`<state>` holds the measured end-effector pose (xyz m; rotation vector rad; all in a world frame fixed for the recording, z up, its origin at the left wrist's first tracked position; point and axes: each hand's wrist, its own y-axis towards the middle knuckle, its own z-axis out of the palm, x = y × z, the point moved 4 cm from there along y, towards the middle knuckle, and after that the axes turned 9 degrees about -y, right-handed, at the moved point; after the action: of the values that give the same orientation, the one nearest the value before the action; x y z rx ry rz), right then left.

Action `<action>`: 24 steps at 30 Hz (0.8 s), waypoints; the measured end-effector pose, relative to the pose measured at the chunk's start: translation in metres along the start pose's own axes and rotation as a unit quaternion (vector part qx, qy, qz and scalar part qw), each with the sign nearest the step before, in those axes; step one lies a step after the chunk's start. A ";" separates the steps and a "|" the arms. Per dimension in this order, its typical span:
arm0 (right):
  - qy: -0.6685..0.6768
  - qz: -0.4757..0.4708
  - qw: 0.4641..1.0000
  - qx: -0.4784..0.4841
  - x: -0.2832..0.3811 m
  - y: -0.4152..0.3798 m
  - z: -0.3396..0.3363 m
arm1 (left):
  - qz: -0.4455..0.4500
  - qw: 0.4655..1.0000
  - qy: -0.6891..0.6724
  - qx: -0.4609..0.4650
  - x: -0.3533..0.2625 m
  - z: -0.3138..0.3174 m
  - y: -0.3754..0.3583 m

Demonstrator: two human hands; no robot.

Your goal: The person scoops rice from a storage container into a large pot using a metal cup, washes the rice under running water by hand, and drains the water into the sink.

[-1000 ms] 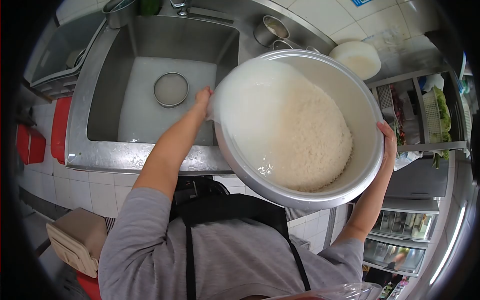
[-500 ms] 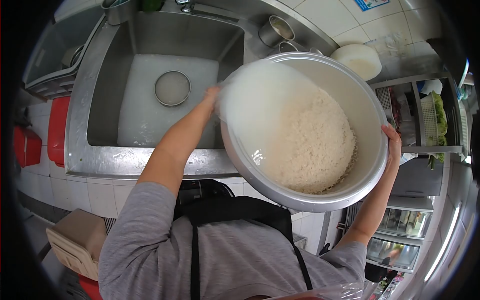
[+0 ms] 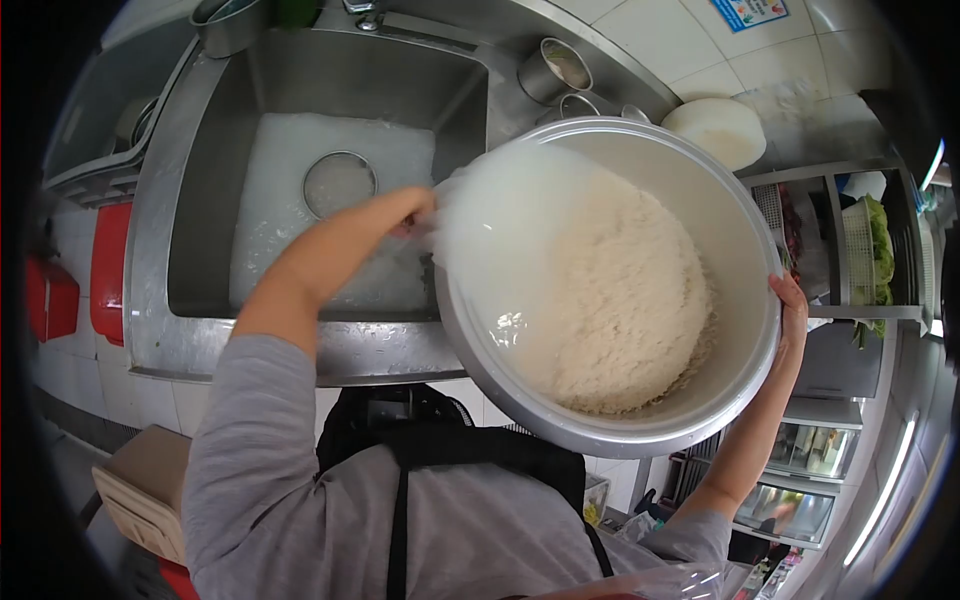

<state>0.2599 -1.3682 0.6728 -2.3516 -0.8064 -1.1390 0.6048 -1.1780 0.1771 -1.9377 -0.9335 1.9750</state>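
A large silvery pot [image 3: 735,400] is tilted leftward over the sink's edge. In it, wet white rice [image 3: 640,300] is heaped toward the right, and cloudy water [image 3: 515,225] has gathered at the lower left lip. My left hand [image 3: 412,208] is closed at the pot's left rim; its fingers are partly hidden and a little blurred. On the opposite side, my right hand [image 3: 790,297] grips the rim. Below my left forearm, a round metal strainer [image 3: 340,183] sits in the whitish water [image 3: 275,150] of the sink [image 3: 215,170].
Metal containers [image 3: 555,72] and a round white block [image 3: 715,132] stand behind the pot. A faucet [image 3: 365,15] is at the sink's back. Shelves with leafy greens [image 3: 880,250] are at the right; red bins [image 3: 110,270] and a beige bin [image 3: 145,490] stand at the left.
My left elbow has swung outward to the left, and my left hand has shifted slightly down and left at the rim. The sink water looks more stirred. My right hand keeps its grip.
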 end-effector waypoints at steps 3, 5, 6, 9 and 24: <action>-0.053 -0.003 0.998 -0.022 0.011 -0.004 0.006 | -0.005 0.867 0.476 0.151 -0.047 -0.026 -0.020; -0.048 0.001 0.999 -0.022 0.008 -0.002 0.003 | 0.104 0.895 0.433 -0.019 -0.122 -0.050 -0.034; -0.042 0.005 0.999 -0.020 0.006 0.000 0.001 | 0.190 0.860 0.460 -0.108 -0.150 -0.062 -0.010; -0.031 0.011 0.999 -0.028 0.007 -0.001 -0.001 | 0.097 0.975 0.013 -0.198 -0.221 -0.071 -0.017; -0.005 0.040 0.998 -0.040 0.006 0.001 -0.004 | 0.123 0.964 -0.198 -0.130 -0.225 -0.100 0.069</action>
<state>0.2616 -1.3691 0.6798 -2.4322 -0.6757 -1.1476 0.7428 -1.3317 0.3285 -1.9008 -1.1434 2.5649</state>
